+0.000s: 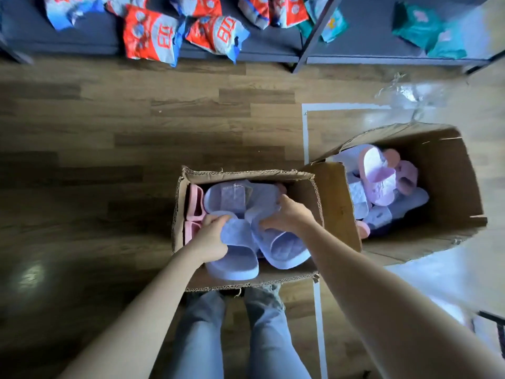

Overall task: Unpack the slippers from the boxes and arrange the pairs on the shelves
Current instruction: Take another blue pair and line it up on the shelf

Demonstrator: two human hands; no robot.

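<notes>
Head view, as I monitor remotely: the left hand grips the first lilac slipper by its strap and the right hand grips the second lilac slipper, both within the near box on the floor. Mixed slippers lie in the far box at right.

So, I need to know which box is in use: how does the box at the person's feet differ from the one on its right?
The near box has the left hand and right hand gripping lilac slippers inside it; the right box is untouched. The near box holds mostly lilac, the right box a jumble of pink, lilac and white. Both are open brown cardboard on the floor.
</notes>
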